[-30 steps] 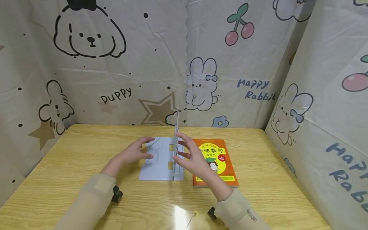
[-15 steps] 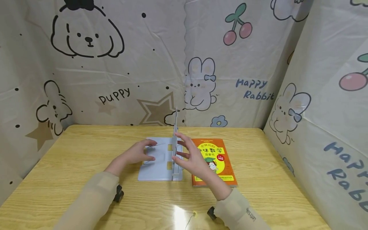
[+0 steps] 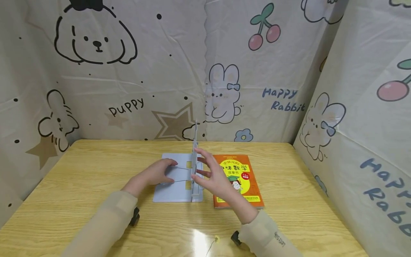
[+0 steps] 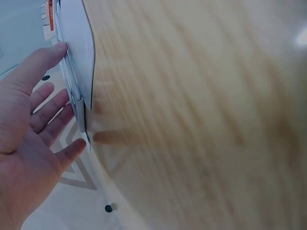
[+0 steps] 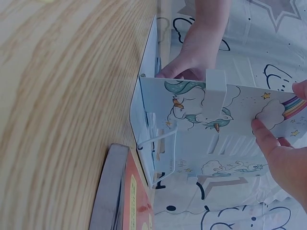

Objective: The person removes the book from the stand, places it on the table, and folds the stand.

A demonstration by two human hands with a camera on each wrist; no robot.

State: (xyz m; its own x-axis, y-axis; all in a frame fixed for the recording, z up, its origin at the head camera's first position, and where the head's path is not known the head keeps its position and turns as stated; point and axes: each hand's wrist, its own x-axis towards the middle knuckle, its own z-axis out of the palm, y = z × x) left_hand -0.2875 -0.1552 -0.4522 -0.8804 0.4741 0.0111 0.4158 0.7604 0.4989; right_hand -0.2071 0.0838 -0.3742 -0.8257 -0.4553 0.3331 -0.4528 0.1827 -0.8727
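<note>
A pale folding book stand [image 3: 173, 194] lies on the table with its panel raised almost upright. The panel [image 5: 244, 108] carries unicorn and rainbow prints in the right wrist view. My left hand [image 3: 157, 172] reaches over the base's left side, thumb and fingers at the two legs of a thin wire support [image 3: 183, 168]; its fingertips are partly hidden. With thumb and fingers my right hand [image 3: 213, 177] holds the raised panel steady from the right. Another bent wire [image 5: 175, 151] stands out low on the panel's near side.
An orange and yellow book [image 3: 239, 203] lies flat right of the stand, partly under the right forearm. A small yellow flower mark [image 3: 217, 238] is near the front. Printed cloth [image 3: 173, 78] hangs behind the wooden table [image 3: 106, 164].
My left hand has moved slightly right and down over the base, and the wire support has swung toward the raised panel. The right hand keeps its place on the panel.
</note>
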